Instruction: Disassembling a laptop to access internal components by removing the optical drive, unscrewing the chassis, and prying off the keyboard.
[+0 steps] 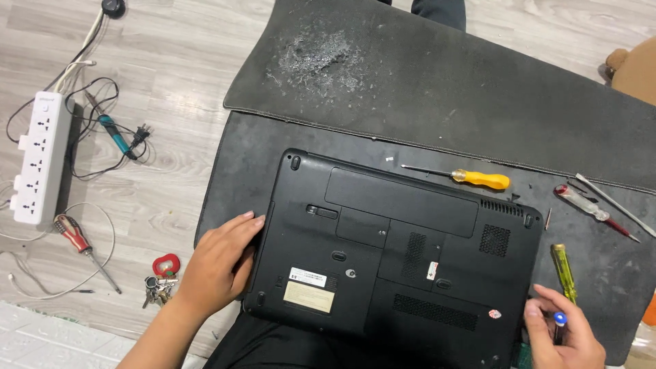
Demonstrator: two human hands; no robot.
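Head view, looking down at a floor work area:

- Black laptop (396,253), shut and turned underside up, lying at a slight angle on a dark mat (437,96) spread over a pale wood-pattern floor (178,75); vent grilles and two labels show on its base
- Left hand (217,263), fingers loosely extended, resting flat against the laptop's left edge; it grasps nothing, only touches the casing
- Right hand (564,335), at the laptop's lower right corner, fingers curled around a slim tool with a blue tip (559,321); the rest of that tool is hidden by the hand
- Yellow-green screwdriver (564,272), on the mat just above the right hand
- Orange-handled screwdriver (471,178), on the mat just beyond the laptop's far edge
- Clear-handled screwdriver with red end (588,205) and a thin metal strip (615,203), on the mat to the right
- Patch of grey dust (318,58), far end of the mat
- White power strip (39,157), soldering iron with blue grip (113,130), red-handled screwdriver (78,242) and bunch of keys with red fob (162,277), all on the floor left of the mat
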